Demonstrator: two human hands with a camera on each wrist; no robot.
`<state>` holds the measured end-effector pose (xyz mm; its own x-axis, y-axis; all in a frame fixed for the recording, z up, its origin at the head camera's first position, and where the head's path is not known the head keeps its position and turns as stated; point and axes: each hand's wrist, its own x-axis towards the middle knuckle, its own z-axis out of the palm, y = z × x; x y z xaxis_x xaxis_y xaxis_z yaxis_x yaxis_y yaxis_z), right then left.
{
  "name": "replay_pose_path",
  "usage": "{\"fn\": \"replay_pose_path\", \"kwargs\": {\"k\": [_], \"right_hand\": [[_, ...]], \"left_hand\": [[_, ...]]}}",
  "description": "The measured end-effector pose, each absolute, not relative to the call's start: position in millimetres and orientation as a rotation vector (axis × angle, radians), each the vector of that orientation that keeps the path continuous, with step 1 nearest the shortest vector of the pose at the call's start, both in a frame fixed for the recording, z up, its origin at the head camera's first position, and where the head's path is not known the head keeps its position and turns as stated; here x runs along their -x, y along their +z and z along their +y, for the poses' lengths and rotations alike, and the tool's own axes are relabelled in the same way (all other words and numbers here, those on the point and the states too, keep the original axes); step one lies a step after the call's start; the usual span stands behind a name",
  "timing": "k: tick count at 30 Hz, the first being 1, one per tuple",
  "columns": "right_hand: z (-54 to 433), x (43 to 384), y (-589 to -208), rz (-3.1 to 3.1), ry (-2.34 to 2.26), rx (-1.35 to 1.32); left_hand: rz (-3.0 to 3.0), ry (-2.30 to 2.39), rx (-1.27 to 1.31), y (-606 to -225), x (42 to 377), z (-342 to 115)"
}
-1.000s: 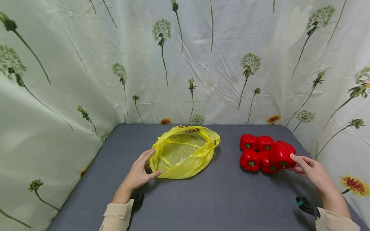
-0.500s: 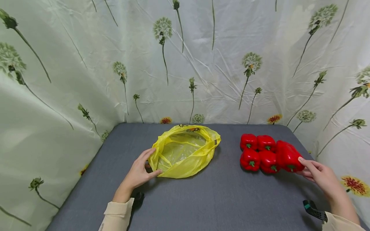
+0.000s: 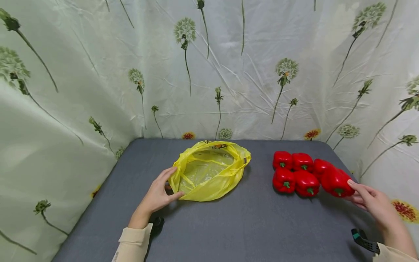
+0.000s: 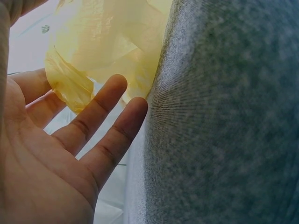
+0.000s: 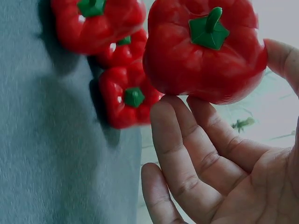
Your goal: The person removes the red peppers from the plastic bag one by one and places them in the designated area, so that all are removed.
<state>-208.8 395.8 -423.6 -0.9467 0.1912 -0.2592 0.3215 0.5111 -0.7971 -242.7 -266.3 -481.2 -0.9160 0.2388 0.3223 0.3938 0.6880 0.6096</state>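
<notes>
My right hand (image 3: 373, 198) pinches a glossy red bell pepper (image 3: 335, 181) with a green stem between thumb and fingertips. In the right wrist view this pepper (image 5: 205, 56) hangs above the grey surface, apart from it. Several similar red bell peppers (image 3: 306, 183) sit close together just left of it, in two rows. A yellow plastic bag (image 3: 212, 193) lies on the table with its mouth wide and nothing visible inside. My left hand (image 3: 157, 191) rests at the bag's left edge, thumb and fingers spread apart and touching the plastic. The left wrist view shows two of its fingers (image 4: 112, 140) nearly straight.
The dark grey table (image 3: 229, 233) extends to a pale curtain (image 3: 209, 72) printed with dandelions, which rises at the back and along both sides. A strip of bare tabletop lies between the bag and the peppers.
My right hand has moved right and slightly toward me with its bell pepper, uncovering a pepper at the back row's right end. The left hand and the bag stay about where they were.
</notes>
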Motion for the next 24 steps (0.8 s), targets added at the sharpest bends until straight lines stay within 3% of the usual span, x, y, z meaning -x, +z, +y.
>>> {"fn": "replay_pose_path", "kwargs": {"k": [6, 24], "right_hand": [[405.3, 208.0, -432.5, 2.576, -1.354, -0.568], [412.9, 213.8, -448.1, 2.471, -1.105, -0.433]], "left_hand": [[-2.684, -1.06, 0.506, -480.8, 242.5, -265.6], [-2.687, -1.065, 0.5, -480.8, 242.7, -266.3]]}}
